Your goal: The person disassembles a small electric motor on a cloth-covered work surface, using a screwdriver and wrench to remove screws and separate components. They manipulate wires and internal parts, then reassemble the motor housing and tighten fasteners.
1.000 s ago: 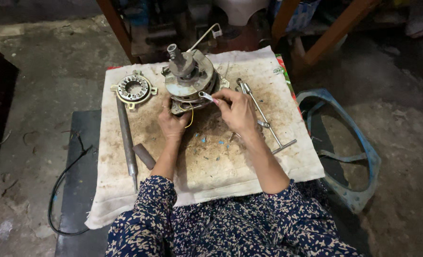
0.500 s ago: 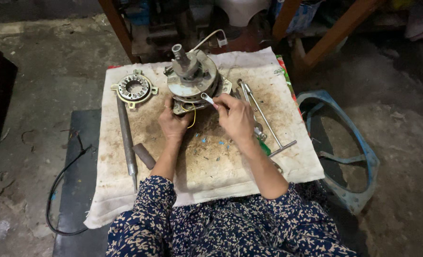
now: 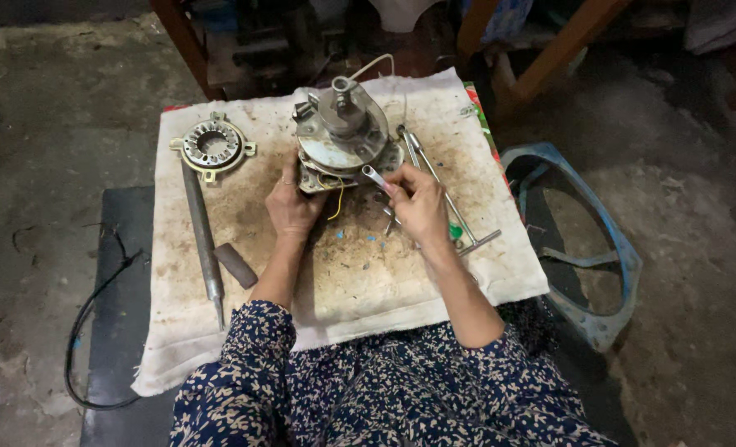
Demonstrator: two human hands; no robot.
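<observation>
On the stained cloth point(image 3: 360, 281):
Left hand point(image 3: 292, 203): fingers closed against the motor's near edge.
Right hand point(image 3: 419, 205): gripped a small wrench point(image 3: 375, 176).
Motor point(image 3: 341, 136): tilted, far-centre on cloth.
Stator ring point(image 3: 212, 146): far left.

Motor point(image 3: 341, 136) on cloth point(image 3: 368, 273); stator ring point(image 3: 212, 146) left, T-wrench point(image 3: 451, 203) right.

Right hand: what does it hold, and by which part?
The right hand holds a small metal spanner by its lower end; the free end points at the motor, which the left hand steadies at its base.
</observation>
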